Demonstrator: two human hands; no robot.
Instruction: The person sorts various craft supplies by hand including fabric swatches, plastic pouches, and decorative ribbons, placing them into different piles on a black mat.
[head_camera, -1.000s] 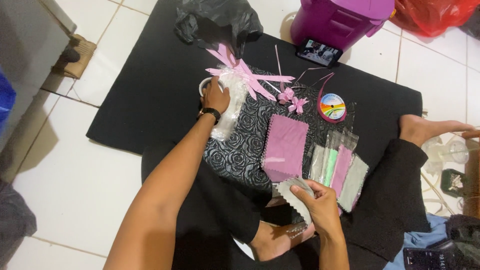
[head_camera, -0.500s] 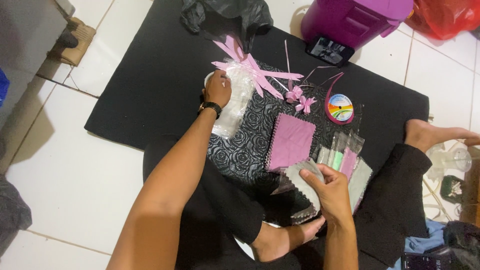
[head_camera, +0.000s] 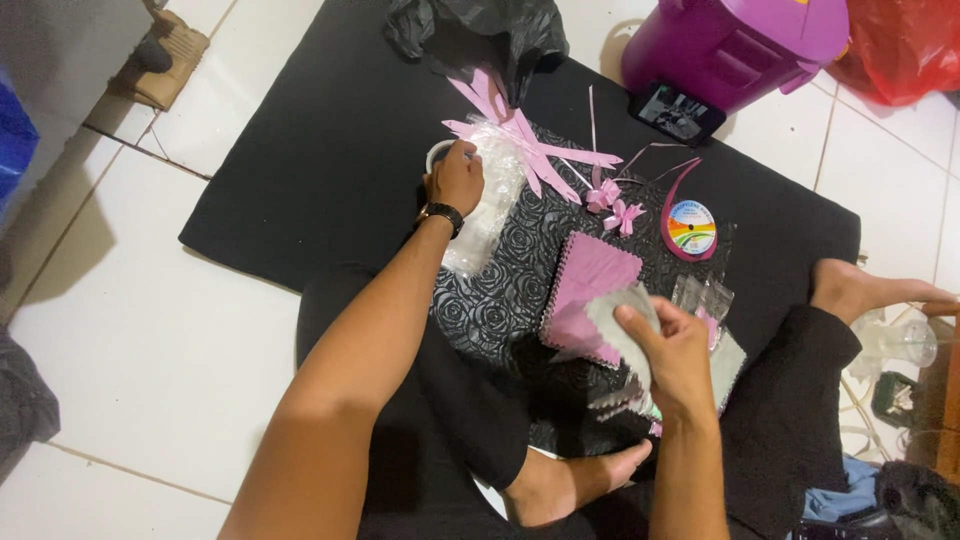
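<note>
Grey zigzag-edged swatch (head_camera: 622, 335) pinched by right hand (head_camera: 672, 358); left hand (head_camera: 456, 178) grips, perhaps, tape roll (head_camera: 437, 155) near mat (head_camera: 300, 180) edge.

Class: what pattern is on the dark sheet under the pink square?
Embossed roses on the black sheet, head view.

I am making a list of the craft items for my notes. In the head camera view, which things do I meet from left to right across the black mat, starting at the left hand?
Left hand on a clear plastic bag → pink ribbon bows → ribbon spool. Nearer the person: pink fabric square → right hand holding grey fabric.
</note>
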